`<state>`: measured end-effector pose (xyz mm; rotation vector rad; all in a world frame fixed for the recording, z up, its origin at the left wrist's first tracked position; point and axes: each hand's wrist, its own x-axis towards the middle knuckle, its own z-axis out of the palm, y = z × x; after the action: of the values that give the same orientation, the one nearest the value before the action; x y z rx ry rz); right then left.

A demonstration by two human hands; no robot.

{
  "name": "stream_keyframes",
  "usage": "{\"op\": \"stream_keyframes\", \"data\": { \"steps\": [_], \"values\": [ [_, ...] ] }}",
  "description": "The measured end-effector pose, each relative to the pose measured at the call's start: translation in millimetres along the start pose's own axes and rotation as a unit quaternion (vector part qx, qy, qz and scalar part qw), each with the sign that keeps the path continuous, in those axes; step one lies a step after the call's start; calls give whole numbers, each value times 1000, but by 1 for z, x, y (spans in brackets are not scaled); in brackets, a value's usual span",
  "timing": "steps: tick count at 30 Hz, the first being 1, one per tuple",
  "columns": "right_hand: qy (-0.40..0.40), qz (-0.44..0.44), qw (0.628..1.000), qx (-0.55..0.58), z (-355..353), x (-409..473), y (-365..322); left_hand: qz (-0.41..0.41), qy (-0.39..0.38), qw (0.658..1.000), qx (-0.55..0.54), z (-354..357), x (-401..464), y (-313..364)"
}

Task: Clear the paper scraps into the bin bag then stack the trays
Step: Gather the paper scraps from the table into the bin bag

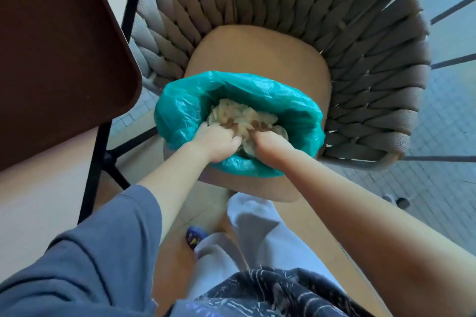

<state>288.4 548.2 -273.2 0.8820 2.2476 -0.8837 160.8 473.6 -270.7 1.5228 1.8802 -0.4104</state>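
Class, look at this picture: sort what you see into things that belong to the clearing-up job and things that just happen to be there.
Part of the job:
bin bag
paper scraps
left hand
right hand
brown tray

Just there:
woven chair
tan seat cushion
tiled floor

Both arms reach forward and down, forearms converging so the two hands sit close side by side. The left hand (219, 143) points its fingers downward and away, knuckles up, fingertips out of sight. The right hand (268, 145) does the same, its fingers curled under. A loose sleeve covers the left upper arm; the right forearm is bare
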Motion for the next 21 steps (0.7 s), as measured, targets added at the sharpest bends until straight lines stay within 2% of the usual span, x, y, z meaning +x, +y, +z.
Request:
{"op": "stream_keyframes", "data": {
  "steps": [4, 6, 9, 11, 15, 17, 21],
  "values": [
    [-50, 39, 998, -29, 7, 15, 4, -42, -52, 996, -63, 5, 13, 1],
    [-56, 70, 995, -31, 10, 20, 5, -64, -85, 990, -93, 4, 16, 0],
    [-44, 66, 997, -23, 7, 16, 0, -63, -101, 987, -106, -1, 11, -1],
    [14, 47, 999, -18, 1, 6, -4, -37, -65, 994, -78, -5, 0, 1],
    [157, 19, 986, -53, -8, -17, -19, -5, 94, 995, -16, -10, -38, -1],
    [192, 4, 979, -71, -9, -28, -35, -8, 156, 987, -23, -8, -61, -7],
    [243, -21, 966, -82, -5, -51, -73, -29, 221, 971, -88, -6, -113, -18]
  ]
}}
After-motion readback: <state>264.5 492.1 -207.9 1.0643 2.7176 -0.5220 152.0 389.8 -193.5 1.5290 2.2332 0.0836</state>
